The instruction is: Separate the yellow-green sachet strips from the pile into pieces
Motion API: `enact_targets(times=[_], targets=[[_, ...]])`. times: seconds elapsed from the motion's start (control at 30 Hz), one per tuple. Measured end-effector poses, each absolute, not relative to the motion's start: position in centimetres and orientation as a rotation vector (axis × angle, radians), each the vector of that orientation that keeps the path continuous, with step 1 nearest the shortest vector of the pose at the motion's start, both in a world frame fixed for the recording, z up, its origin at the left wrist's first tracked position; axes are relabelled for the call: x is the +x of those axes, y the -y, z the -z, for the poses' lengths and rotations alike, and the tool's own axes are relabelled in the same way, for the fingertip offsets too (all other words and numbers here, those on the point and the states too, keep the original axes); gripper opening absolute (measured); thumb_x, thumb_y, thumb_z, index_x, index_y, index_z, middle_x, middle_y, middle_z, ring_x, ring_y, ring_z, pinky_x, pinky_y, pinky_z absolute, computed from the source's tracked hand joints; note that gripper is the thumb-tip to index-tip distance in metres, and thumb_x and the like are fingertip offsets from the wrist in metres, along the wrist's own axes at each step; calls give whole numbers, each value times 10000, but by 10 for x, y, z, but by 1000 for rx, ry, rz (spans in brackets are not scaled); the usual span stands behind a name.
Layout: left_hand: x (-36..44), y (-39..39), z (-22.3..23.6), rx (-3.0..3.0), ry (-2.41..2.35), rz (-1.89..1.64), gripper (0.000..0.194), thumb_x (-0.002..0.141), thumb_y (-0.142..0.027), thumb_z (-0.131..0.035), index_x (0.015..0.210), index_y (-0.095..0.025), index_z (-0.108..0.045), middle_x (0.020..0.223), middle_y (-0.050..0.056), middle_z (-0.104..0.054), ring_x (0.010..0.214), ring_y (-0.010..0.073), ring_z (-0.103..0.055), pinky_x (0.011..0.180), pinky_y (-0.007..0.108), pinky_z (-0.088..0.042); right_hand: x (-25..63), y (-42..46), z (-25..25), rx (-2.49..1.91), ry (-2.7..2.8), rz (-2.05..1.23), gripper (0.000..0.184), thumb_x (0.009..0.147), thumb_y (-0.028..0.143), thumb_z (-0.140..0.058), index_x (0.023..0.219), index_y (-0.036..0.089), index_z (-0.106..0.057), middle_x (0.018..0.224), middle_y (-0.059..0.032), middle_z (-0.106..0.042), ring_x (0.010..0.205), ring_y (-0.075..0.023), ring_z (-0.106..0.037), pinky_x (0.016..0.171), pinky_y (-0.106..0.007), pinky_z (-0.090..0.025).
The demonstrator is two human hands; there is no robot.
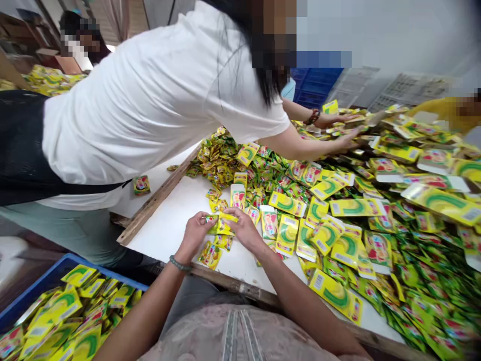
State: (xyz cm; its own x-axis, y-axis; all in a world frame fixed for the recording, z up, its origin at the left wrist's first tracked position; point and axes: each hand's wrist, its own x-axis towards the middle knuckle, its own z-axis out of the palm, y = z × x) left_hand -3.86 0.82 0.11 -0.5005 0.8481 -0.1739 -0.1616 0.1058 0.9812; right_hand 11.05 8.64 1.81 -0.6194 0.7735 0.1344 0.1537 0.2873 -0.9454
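Over the white tabletop [161,213], my left hand [196,234] pinches a small green sachet [211,220] between thumb and fingers. Right beside it, my right hand [245,229] grips a small yellow packet [226,224]; the two packets meet or overlap between my hands. Just below them lie a yellow packet with a printed front [209,254] and a smaller yellow packet [223,242]. Beyond my fingers, a carton with a white open flap [237,195] stands among loose sachets. Flattened yellow cartons with a green curved print [287,235] lie to the right of my right hand.
A co-worker in a white shirt [150,100] leans across the table, both hands in the carton heap [394,150]. Green sachets [421,296] pile at right. A wooden edge strip [160,198] borders the table. At lower left sits a blue crate [71,258] of filled yellow cartons.
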Motion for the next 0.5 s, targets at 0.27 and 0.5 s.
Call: enact_targets(times=[0.27,0.5], targets=[[-3,-9,-14,600,-1204,-1492,361,600,-377,-762,799,-168,-543,607,-40,-592,507,98,-545,525,222,-438,120,-76,-10,-1047,1921,-1175,308,782,272,-525,1084,216,-497,1039,-56,-584,708,-149,-570,670,-289,-477],[12,-23,-24,712,-1207,-1447,379,591,-414,-749,784,-173,-529,633,-32,-600,527,111,-559,546,245,-454,140,-69,-17,-1038,1665,-1623,408,759,480,-575,1040,185,-587,883,-44,-632,763,-180,-598,622,-280,-514]])
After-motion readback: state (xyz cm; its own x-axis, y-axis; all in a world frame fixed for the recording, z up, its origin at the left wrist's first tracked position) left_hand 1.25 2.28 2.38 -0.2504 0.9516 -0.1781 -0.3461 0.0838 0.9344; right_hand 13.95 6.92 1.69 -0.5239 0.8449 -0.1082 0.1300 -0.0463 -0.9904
